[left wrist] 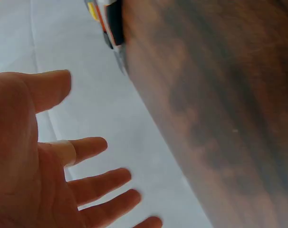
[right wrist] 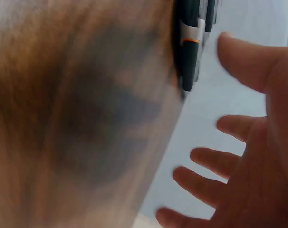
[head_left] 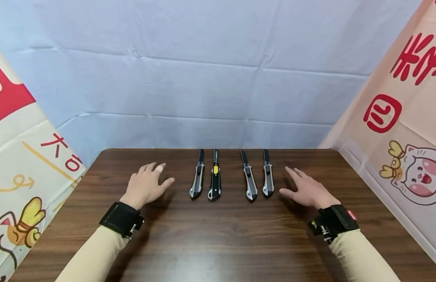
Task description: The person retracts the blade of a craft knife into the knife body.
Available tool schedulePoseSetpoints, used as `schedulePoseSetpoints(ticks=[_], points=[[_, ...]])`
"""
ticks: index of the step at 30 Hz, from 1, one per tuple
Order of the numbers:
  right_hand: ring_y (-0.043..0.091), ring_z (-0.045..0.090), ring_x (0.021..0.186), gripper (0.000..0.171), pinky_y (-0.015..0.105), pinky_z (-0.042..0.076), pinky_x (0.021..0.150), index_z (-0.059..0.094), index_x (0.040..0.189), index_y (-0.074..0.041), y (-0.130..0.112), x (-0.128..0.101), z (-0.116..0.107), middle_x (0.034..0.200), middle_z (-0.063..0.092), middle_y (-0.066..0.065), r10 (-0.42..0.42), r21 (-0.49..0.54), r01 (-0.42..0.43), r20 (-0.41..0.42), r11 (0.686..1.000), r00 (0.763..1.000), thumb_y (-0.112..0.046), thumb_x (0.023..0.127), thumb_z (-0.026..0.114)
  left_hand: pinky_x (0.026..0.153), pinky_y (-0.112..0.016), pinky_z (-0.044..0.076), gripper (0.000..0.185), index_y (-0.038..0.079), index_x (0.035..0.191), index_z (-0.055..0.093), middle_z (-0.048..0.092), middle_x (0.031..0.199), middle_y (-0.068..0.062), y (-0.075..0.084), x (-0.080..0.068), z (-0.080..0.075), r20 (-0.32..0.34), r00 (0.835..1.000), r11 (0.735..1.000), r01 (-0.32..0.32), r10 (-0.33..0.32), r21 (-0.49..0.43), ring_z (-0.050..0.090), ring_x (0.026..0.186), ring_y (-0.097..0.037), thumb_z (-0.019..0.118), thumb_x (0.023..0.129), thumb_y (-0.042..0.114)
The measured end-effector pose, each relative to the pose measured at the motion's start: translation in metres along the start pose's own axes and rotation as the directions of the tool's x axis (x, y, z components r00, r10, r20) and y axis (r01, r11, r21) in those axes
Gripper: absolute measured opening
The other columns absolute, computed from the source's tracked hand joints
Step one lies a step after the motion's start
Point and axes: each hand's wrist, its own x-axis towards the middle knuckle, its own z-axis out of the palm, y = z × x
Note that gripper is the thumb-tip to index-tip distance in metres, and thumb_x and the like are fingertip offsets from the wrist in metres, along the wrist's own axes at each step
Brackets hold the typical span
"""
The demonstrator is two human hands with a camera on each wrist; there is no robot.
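Observation:
Utility knives lie in a row on the wooden table [head_left: 225, 239], their black blades pointing to the far edge. On the left are a silver-grey utility knife [head_left: 197, 182] and a black utility knife [head_left: 215, 185] with a yellow slider. Two more silver-grey ones, an inner utility knife [head_left: 250, 184] and an outer utility knife [head_left: 268, 181], lie to the right. My left hand [head_left: 144, 186], a pale band round one finger, hovers left of the row with fingers spread, holding nothing. Right of the row hovers my right hand [head_left: 308, 188], likewise spread and holding nothing.
A pale cloth [head_left: 203, 90] hangs behind the table's far edge. Printed cloths with red characters and cartoon cats flank it, a left banner [head_left: 34, 156] and a right banner [head_left: 359, 156]. Each wrist wears a black strap, the left strap [head_left: 120, 218] and the right strap [head_left: 339, 220].

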Motion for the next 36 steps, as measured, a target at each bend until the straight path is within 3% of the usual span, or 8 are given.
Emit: schedulePoseSetpoints(ticks=[8,11,14,21,24,28,31,36], points=[[0.048,0.048,0.126,0.062,0.061,0.044,0.095,0.042,0.144,-0.001,-0.007,0.000,-0.019,0.141,0.048,0.030,-0.046,-0.045,0.049,0.080,0.998,0.996,-0.040,0.098,0.056,0.067,-0.049,0.055,0.057,0.007,0.138,0.053,0.066,0.123,-0.020,0.018,0.005,-0.020,0.030,0.999,1.000,-0.025,0.025,-0.006,0.066,0.095,-0.038,0.054,0.097,0.047],[0.044,0.054,0.120,0.056,0.058,0.047,0.092,0.047,0.140,-0.002,-0.014,0.002,-0.022,0.137,0.054,0.026,-0.062,-0.050,0.066,0.081,0.997,0.995,-0.038,0.098,0.056,0.062,-0.045,0.053,0.054,0.009,0.136,0.055,0.070,0.114,-0.016,0.030,0.010,-0.024,0.051,0.998,1.000,-0.026,0.027,-0.009,0.066,0.084,-0.035,0.055,0.097,0.046],[0.042,0.055,0.119,0.054,0.057,0.048,0.091,0.050,0.138,-0.004,-0.025,0.003,-0.023,0.135,0.056,0.023,-0.068,-0.056,0.072,0.078,0.996,0.995,-0.039,0.098,0.056,0.067,-0.047,0.055,0.051,0.011,0.133,0.058,0.071,0.110,-0.013,0.044,0.015,-0.023,0.072,0.997,0.999,-0.033,0.033,-0.006,0.067,0.087,-0.034,0.055,0.097,0.047],[0.039,0.057,0.117,0.050,0.054,0.050,0.088,0.052,0.137,-0.007,-0.046,0.009,-0.020,0.132,0.059,0.020,-0.074,-0.043,0.078,0.094,0.996,0.993,-0.038,0.098,0.056,0.084,-0.050,0.055,0.057,0.012,0.140,0.053,0.065,0.128,-0.015,0.072,0.028,-0.006,0.168,0.986,1.000,0.008,-0.007,-0.006,0.064,0.107,-0.037,0.054,0.097,0.049],[0.031,0.063,0.104,0.049,0.048,0.051,0.082,0.052,0.138,-0.008,-0.054,0.014,-0.017,0.118,0.065,0.014,-0.094,-0.039,0.098,0.106,0.994,0.990,-0.037,0.099,0.056,0.086,-0.050,0.055,0.062,0.011,0.145,0.048,0.061,0.134,-0.016,0.079,0.033,0.006,0.185,0.982,0.999,0.034,-0.032,-0.004,0.062,0.112,-0.037,0.054,0.096,0.049],[0.015,0.060,0.082,0.048,0.037,0.049,0.070,0.052,0.137,-0.008,-0.065,0.019,-0.013,0.094,0.065,0.002,-0.115,-0.030,0.120,0.120,0.992,0.986,-0.036,0.098,0.057,0.071,-0.043,0.056,0.051,0.008,0.124,0.062,0.070,0.103,-0.013,0.089,0.039,0.018,0.189,0.979,0.997,0.072,-0.070,-0.005,0.066,0.088,-0.030,0.056,0.095,0.050],[0.013,0.059,0.079,0.046,0.035,0.049,0.068,0.053,0.135,-0.007,-0.073,0.022,-0.011,0.092,0.065,0.000,-0.128,-0.015,0.131,0.119,0.991,0.985,-0.035,0.099,0.057,0.062,-0.038,0.052,0.049,0.008,0.114,0.064,0.065,0.085,-0.010,0.096,0.042,0.024,0.184,0.978,0.995,0.101,-0.102,0.016,0.061,0.073,-0.025,0.056,0.095,0.052],[0.016,0.062,0.085,0.043,0.037,0.050,0.071,0.054,0.133,-0.008,-0.080,0.022,-0.005,0.100,0.067,0.004,-0.147,0.015,0.146,0.120,0.989,0.982,-0.033,0.099,0.057,0.056,-0.033,0.048,0.055,0.005,0.116,0.063,0.063,0.083,-0.010,0.101,0.045,0.034,0.169,0.973,0.987,0.151,-0.158,0.053,0.058,0.067,-0.023,0.057,0.093,0.054]])
